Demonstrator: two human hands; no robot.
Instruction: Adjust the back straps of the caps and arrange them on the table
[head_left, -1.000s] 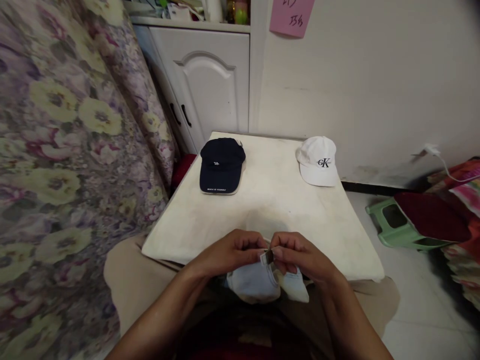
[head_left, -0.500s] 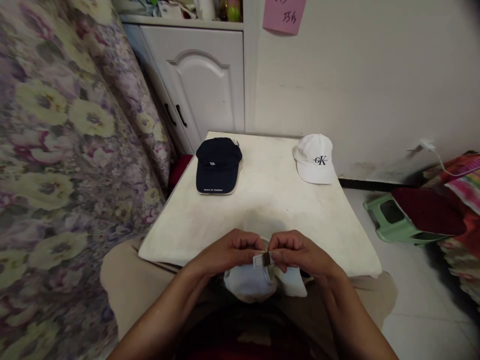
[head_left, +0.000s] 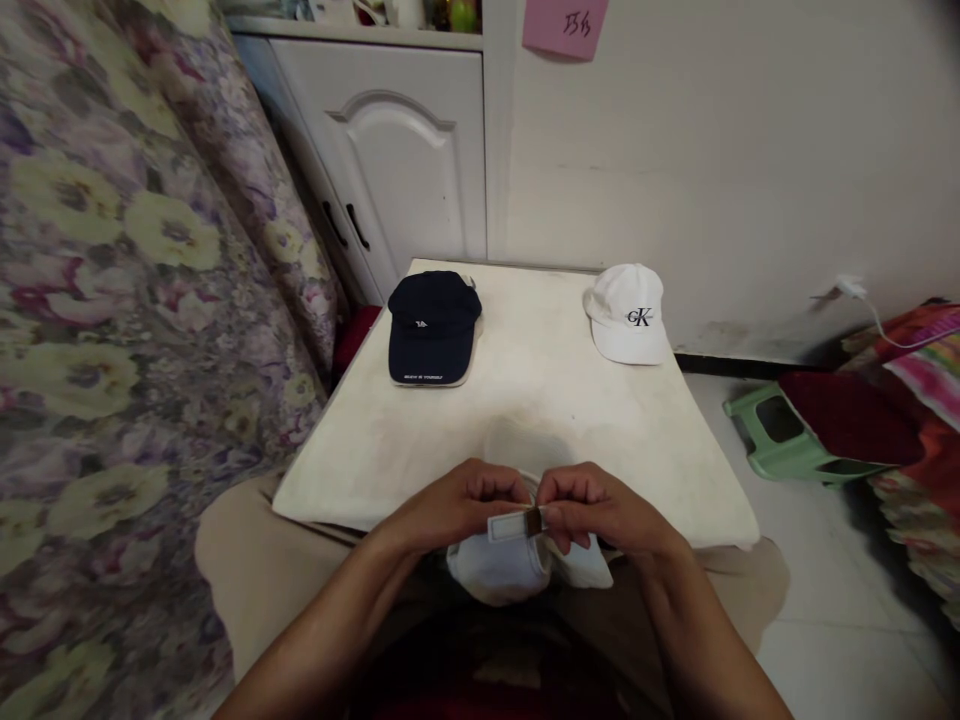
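Observation:
A pale cap (head_left: 496, 568) is held at the table's near edge, its back strap turned toward me. My left hand (head_left: 480, 500) pinches the strap (head_left: 508, 527) just left of its brown buckle (head_left: 533, 521). On the buckle's other side, my right hand (head_left: 589, 505) is closed on the strap, thumb and forefinger at the buckle's edge. The strap's free end sticks out to the left below my left thumb. My fingers hide part of the cap's opening.
A navy cap (head_left: 433, 330) lies at the table's back left and a white cap (head_left: 628, 315) at its back right. The table (head_left: 540, 350) has a cream cover. A floral curtain (head_left: 112, 350) hangs left; a green stool (head_left: 780, 430) stands right.
The strap's free end now reaches farther left out of the buckle than before. Both hands stay closed at nearly the same place. The two caps on the table have not moved.

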